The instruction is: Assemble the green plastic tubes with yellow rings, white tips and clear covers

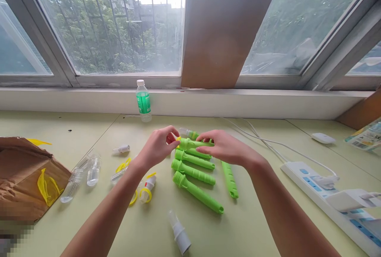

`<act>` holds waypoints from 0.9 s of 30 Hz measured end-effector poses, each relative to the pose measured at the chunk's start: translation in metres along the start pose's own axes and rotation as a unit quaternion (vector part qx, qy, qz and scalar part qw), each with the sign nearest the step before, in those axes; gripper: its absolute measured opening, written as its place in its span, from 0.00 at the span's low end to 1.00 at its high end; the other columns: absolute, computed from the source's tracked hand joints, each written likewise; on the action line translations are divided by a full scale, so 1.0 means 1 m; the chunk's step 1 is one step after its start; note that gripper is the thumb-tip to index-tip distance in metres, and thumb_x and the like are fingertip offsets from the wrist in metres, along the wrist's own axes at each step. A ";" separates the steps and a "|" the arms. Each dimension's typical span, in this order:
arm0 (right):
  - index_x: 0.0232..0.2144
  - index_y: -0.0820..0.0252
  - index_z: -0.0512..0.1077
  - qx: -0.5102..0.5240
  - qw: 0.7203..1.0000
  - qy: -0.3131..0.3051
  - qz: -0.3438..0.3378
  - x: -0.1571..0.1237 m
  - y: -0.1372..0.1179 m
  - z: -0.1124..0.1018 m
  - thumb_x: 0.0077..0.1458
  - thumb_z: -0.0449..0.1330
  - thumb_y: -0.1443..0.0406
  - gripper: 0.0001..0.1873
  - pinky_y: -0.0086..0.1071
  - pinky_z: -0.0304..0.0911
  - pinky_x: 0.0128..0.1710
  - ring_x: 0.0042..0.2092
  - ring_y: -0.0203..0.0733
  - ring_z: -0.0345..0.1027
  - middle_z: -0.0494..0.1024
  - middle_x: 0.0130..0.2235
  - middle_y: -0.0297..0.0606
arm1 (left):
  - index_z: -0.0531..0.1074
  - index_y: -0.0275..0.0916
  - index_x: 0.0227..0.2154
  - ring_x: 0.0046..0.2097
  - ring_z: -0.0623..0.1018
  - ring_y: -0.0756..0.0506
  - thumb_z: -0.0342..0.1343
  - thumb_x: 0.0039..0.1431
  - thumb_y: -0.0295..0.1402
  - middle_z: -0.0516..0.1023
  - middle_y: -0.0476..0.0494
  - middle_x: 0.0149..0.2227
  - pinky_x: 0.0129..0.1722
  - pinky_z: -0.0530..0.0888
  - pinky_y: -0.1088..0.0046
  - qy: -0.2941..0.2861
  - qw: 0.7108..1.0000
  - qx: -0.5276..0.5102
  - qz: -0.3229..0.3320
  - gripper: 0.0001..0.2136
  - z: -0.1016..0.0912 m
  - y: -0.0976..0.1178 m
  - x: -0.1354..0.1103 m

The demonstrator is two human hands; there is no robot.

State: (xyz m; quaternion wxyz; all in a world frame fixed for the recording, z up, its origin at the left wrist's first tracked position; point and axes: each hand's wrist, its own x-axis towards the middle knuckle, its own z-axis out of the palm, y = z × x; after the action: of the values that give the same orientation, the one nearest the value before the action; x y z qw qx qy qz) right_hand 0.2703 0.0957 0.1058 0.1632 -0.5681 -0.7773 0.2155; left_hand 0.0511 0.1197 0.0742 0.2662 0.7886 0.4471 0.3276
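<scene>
Head view: right hand (223, 146) pinches a threaded green tube (189, 144); left hand (160, 142) curls, grip unclear; pale table (244, 229), window (133, 39) at twelve o'clock.

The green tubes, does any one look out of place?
Yes. One green tube lies apart, right of the other tubes on the table. It looks odd because it points more steeply down the picture, while those lie more sideways in a row.

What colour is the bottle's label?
The bottle's label is green with white print, seen best in the head view.
</scene>
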 end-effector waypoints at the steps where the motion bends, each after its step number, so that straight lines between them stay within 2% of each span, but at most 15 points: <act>1: 0.33 0.55 0.76 0.001 1.000 0.008 -0.002 0.000 0.000 -0.001 0.50 0.58 0.55 0.13 0.28 0.54 0.25 0.27 0.36 0.62 0.76 0.32 0.34 | 0.70 0.40 0.35 0.31 0.76 0.49 0.53 0.56 0.34 0.77 0.48 0.29 0.30 0.72 0.76 -0.007 1.000 -0.020 0.002 0.06 0.000 0.000 0.000; 8: 0.34 0.52 0.78 0.006 0.999 0.032 -0.012 0.000 0.001 -0.005 0.51 0.59 0.56 0.12 0.28 0.55 0.26 0.27 0.36 0.63 0.77 0.32 0.32 | 0.68 0.40 0.42 0.36 0.77 0.49 0.55 0.54 0.31 0.76 0.47 0.34 0.35 0.75 0.75 -0.048 0.992 -0.113 0.017 0.12 -0.003 -0.003 -0.001; 13: 0.35 0.53 0.78 0.019 0.999 0.028 -0.012 0.000 0.002 -0.004 0.51 0.58 0.55 0.14 0.29 0.56 0.26 0.27 0.37 0.64 0.78 0.32 0.32 | 0.67 0.41 0.43 0.35 0.77 0.49 0.55 0.54 0.30 0.76 0.48 0.33 0.37 0.75 0.73 -0.038 0.994 -0.102 0.019 0.13 -0.002 -0.003 0.000; 20: 0.39 0.53 0.78 0.047 0.998 0.036 -0.022 0.001 0.002 -0.002 0.51 0.60 0.57 0.15 0.32 0.63 0.37 0.37 0.45 0.71 0.80 0.40 0.35 | 0.67 0.41 0.43 0.36 0.77 0.49 0.56 0.53 0.32 0.76 0.47 0.35 0.37 0.75 0.73 -0.017 0.995 -0.101 0.012 0.13 -0.004 -0.001 -0.001; 27: 0.40 0.52 0.78 0.066 0.995 0.057 -0.045 -0.001 0.004 -0.003 0.52 0.60 0.58 0.14 0.31 0.63 0.41 0.41 0.44 0.72 0.80 0.43 0.33 | 0.67 0.40 0.42 0.44 0.76 0.46 0.57 0.53 0.32 0.75 0.44 0.41 0.41 0.76 0.71 0.000 0.991 -0.131 0.008 0.13 -0.005 -0.002 0.001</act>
State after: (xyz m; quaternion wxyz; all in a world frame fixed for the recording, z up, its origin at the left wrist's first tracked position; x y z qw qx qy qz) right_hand 0.2748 0.0963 0.1064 0.2544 -0.5320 -0.7753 0.2262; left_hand 0.0462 0.1221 0.0762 0.3646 0.7505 0.3941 0.3854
